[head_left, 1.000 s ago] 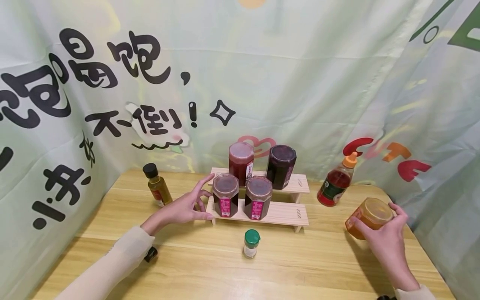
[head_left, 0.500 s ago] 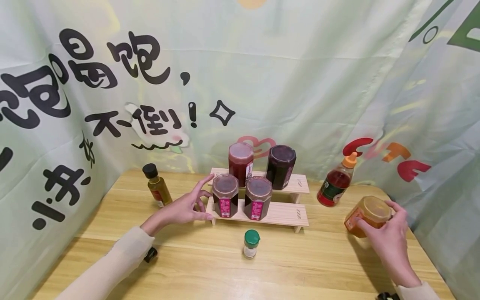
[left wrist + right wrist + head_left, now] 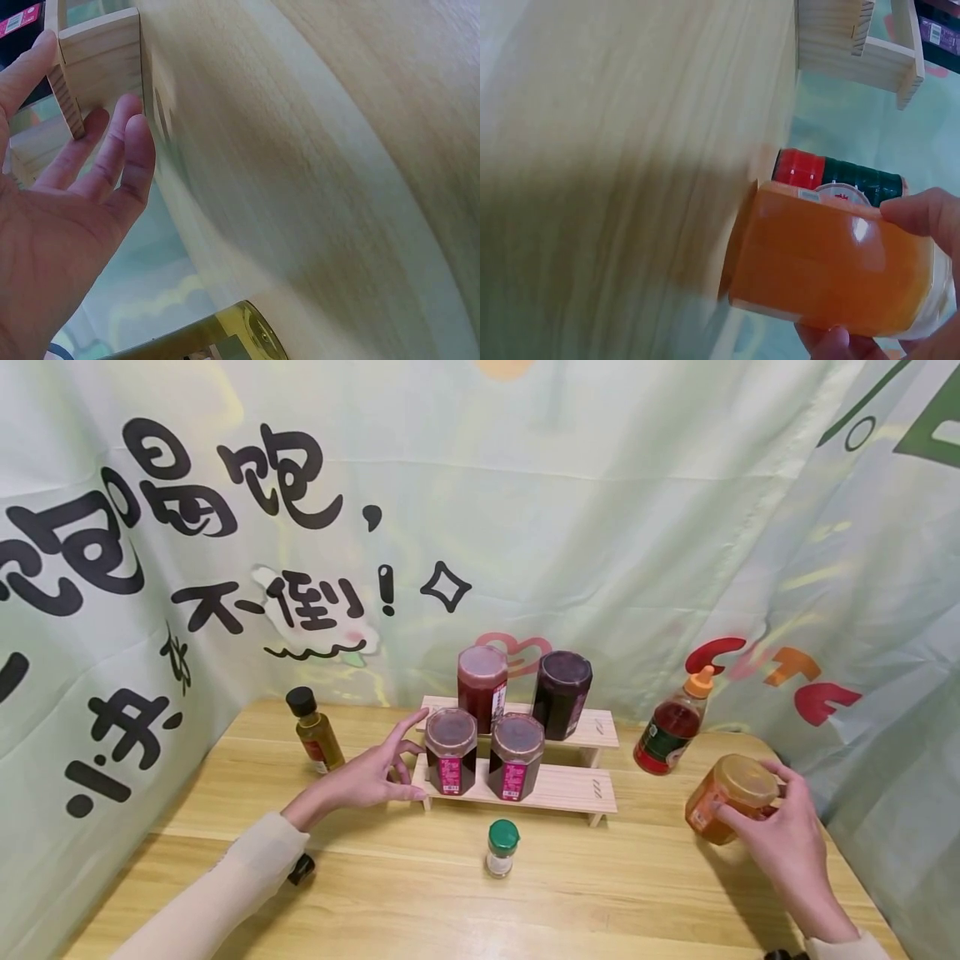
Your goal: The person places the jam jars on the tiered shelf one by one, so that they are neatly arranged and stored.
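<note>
My left hand (image 3: 363, 777) is at the left end of a two-step wooden rack (image 3: 566, 783), fingers spread and loosely bent. In the left wrist view its thumb and fingers (image 3: 136, 154) lie against the board ends. Two dark jam jars (image 3: 452, 752) with pink labels stand on the lower step. A red jar (image 3: 478, 692) and a darker jar (image 3: 561, 702) stand on the upper one. My right hand (image 3: 787, 835) grips a hexagonal jar of amber honey (image 3: 716, 806) between thumb and fingers. The jar tilts, its base close over the table at the right.
Behind the honey jar stands a red sauce bottle (image 3: 670, 731) with an orange nozzle. A small green-capped shaker (image 3: 502, 847) stands in front of the rack. An oil bottle (image 3: 317, 735) with a black cap is behind my left forearm. A printed curtain (image 3: 570, 527) surrounds the wooden table (image 3: 600, 893).
My right hand has shifted the honey jar slightly left and toward me, and the jar's tilt has changed a little. The left hand, rack and other jars hold their places.
</note>
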Motion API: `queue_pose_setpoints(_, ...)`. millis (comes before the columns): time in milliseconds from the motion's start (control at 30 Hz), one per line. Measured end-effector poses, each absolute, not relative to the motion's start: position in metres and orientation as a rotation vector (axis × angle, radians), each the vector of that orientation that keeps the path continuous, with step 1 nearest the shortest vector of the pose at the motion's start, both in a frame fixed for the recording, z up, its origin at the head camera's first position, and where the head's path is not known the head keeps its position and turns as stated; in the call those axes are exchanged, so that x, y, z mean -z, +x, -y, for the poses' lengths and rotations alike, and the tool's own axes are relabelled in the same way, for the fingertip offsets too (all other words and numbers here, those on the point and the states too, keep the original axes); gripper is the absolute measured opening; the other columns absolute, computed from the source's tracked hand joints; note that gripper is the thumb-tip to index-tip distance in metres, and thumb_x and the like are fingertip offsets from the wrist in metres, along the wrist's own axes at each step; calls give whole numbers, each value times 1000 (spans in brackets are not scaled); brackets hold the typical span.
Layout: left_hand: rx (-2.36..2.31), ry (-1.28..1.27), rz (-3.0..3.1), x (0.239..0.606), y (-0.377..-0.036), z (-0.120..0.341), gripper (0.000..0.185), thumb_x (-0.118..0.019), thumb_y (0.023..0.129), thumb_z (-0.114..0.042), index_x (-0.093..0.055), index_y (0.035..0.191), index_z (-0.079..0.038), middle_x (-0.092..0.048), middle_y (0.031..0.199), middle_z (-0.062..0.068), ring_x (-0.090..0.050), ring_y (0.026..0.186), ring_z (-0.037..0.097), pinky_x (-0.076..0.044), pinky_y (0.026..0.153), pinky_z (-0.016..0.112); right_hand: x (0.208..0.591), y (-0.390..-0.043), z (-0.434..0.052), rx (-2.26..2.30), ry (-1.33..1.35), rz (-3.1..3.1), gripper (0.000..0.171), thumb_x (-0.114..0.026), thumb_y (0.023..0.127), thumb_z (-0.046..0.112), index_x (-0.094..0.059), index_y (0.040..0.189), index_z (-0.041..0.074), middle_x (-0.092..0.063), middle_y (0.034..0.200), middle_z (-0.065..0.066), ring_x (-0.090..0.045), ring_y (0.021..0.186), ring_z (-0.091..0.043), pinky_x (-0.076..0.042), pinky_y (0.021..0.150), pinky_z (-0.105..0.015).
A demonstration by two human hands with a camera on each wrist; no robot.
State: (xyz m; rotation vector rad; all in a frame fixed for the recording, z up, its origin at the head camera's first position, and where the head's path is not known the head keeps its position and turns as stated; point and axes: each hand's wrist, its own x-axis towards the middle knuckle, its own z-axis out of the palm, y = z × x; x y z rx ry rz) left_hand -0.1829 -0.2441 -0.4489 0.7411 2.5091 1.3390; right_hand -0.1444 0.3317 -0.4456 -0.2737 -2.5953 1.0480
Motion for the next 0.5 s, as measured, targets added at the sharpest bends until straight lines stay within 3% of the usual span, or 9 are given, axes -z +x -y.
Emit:
queue_pose_setpoints(167, -1329, 736, -2513, 450, -184, 244, 124, -90, 94, -21, 2, 176, -34, -60, 149, 24, -70, 94, 26, -59, 77, 42, 444, -139, -328, -1010, -179, 2609, 93, -94, 85, 16, -39, 158, 2, -54, 125, -25, -53, 81, -4, -41, 64, -17)
queue_pose_setpoints(333, -1330, 721, -2512, 452, -185, 245, 124, -90, 94, -17, 2, 176, -30, -59, 149, 26, -70, 94, 28, -59, 77, 44, 438, -132, -320, -1016, -176, 2641, 94, -95, 86, 21, -38, 160, 6, -54, 129, -25, -54, 82, -5, -41, 66, -18)
queue_pose_setpoints(500, -1336, 720, -2509, 452, -185, 244, 124, -89, 94, -15, 2, 176, -26, -59, 149, 27, -70, 95, 30, -59, 77, 44, 432, -124, -311, -1103, -142, 2635, 98, -97, 86, 24, -37, 162, 8, -52, 133, -22, -52, 89, 7, -42, 71, -9)
